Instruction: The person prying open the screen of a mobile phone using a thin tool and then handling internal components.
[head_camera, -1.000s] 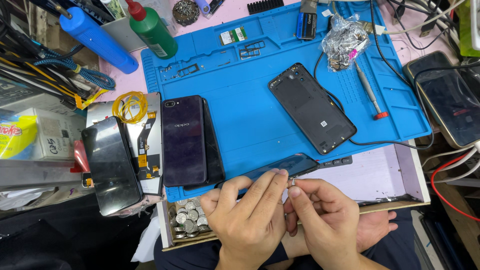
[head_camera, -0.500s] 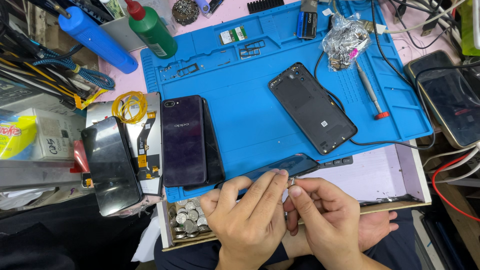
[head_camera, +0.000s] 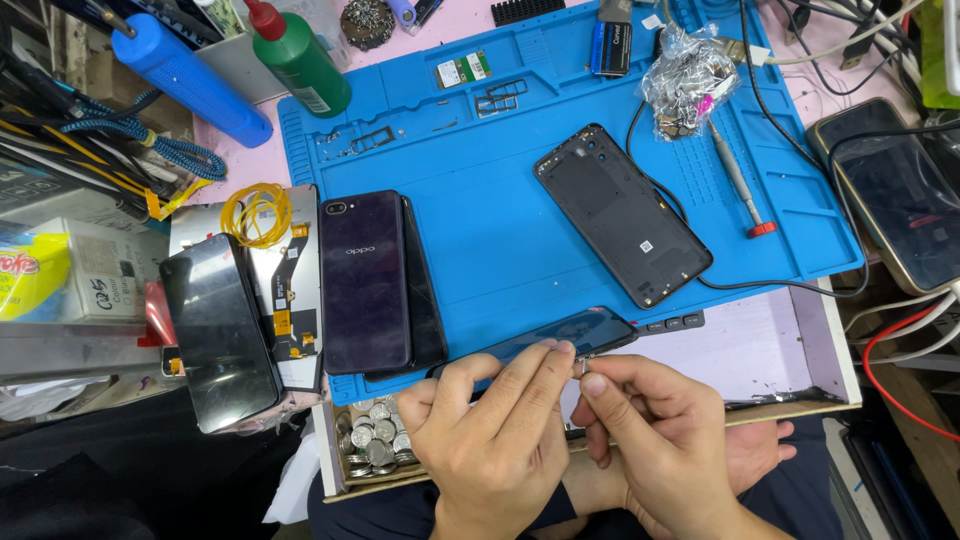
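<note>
Hands meet at bottom centre of frame. Left hand rests on a dark glossy phone that lies at the lower edge of the blue mat, fingers curled over its near side and pinched together at the phone's right end. Right hand has thumb and forefinger closed on a tiny metal part right at that same end; too small to tell what it is. Fingertips of both hands nearly touch.

Mat is ribbed rubbery silicone with moulded trays along the upper edge. On it, centre right: matte black back cover, rectangular, rounded corners, inner side up, a thin black cable running past it. Centre left: purple glossy phone stacked on a second dark handset. Left of the mat: black glass screen panel beside a flex-cable assembly, with a yellow wire coil above.

Upper right on the mat: crinkled clear bag of small parts, and a slim screwdriver with a red cap. Upper left: green squeeze bottle, blue cylinder.

Open drawer with pale lining runs under the mat edge; its lower left compartment holds a heap of coins.
</note>
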